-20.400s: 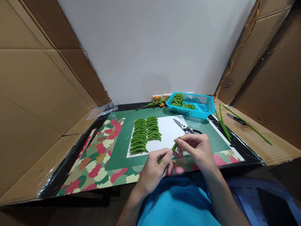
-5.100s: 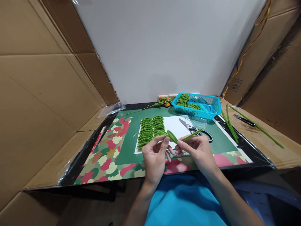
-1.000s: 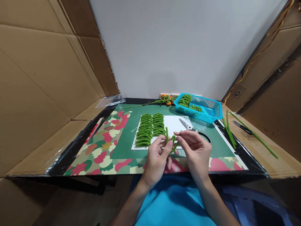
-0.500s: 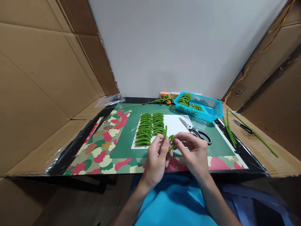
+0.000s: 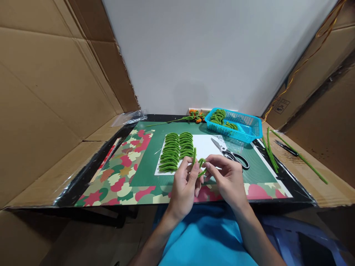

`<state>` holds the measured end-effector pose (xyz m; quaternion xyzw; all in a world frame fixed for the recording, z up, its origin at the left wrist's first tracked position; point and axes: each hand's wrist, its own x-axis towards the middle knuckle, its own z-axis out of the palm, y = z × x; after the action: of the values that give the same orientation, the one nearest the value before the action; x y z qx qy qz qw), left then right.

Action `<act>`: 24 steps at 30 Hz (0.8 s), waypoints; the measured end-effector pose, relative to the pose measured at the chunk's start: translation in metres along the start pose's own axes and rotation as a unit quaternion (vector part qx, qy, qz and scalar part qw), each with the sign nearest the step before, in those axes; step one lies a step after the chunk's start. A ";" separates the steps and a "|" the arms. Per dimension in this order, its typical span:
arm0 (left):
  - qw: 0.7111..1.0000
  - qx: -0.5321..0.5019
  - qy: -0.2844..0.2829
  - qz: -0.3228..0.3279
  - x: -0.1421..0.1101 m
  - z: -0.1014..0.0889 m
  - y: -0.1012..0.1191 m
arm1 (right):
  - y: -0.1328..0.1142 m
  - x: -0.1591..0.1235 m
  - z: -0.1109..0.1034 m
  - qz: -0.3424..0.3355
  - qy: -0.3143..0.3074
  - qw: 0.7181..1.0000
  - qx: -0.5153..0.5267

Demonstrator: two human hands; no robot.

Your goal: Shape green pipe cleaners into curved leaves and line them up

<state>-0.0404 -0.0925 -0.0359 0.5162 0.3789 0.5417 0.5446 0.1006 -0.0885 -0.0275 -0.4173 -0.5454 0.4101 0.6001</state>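
Observation:
Both hands pinch a bent green pipe cleaner point(image 5: 201, 162) just above the mat's front part. My left hand point(image 5: 186, 183) grips one side of it between thumb and fingers, and a straight end stands up past the thumb. On the other side, my right hand point(image 5: 226, 175) pinches the curved part with thumb and index finger; the fingertips partly hide it. Beyond my left hand, two columns of curved green pipe cleaner pieces point(image 5: 169, 152) lie on a white sheet point(image 5: 203, 142). Scissors point(image 5: 229, 152) rest partly on that sheet, blades pointing away, just beyond my right hand.
A blue plastic basket point(image 5: 251, 129) with more green pieces stands at the back right. Orange flowers point(image 5: 198, 117) on a green stem lie beside it. Long green pipe cleaners point(image 5: 270, 155) and a dark pointed tool point(image 5: 288, 148) lie at right. Cardboard walls point(image 5: 50, 92) flank the table.
Almost nothing differs. Both hands keep hold of the pipe cleaner in nearly the same place, and its upright end leans very slightly further left.

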 end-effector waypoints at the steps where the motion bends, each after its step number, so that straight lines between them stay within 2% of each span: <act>1: 1.000 0.003 -0.002 -0.001 0.000 0.000 0.000 | 0.000 0.000 0.000 -0.004 0.001 1.000 -0.003; 5: 1.000 0.013 -0.008 -0.008 0.000 0.000 -0.001 | 0.001 0.000 -0.001 -0.025 -0.005 0.999 -0.029; 13: 1.000 0.002 0.001 -0.018 -0.001 0.003 0.000 | 0.002 0.001 0.000 -0.007 -0.041 0.999 -0.006; 20: 1.000 0.014 0.014 -0.003 -0.002 0.002 0.001 | 0.001 0.002 0.001 -0.009 -0.041 0.999 -0.007; 24: 1.000 0.029 0.000 -0.003 -0.001 0.000 -0.001 | 0.000 0.002 0.001 -0.007 -0.032 0.999 0.007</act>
<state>-0.0403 -0.0933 -0.0365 0.5302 0.3961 0.5290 0.5312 0.0992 -0.0867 -0.0271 -0.3956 -0.5645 0.4233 0.5880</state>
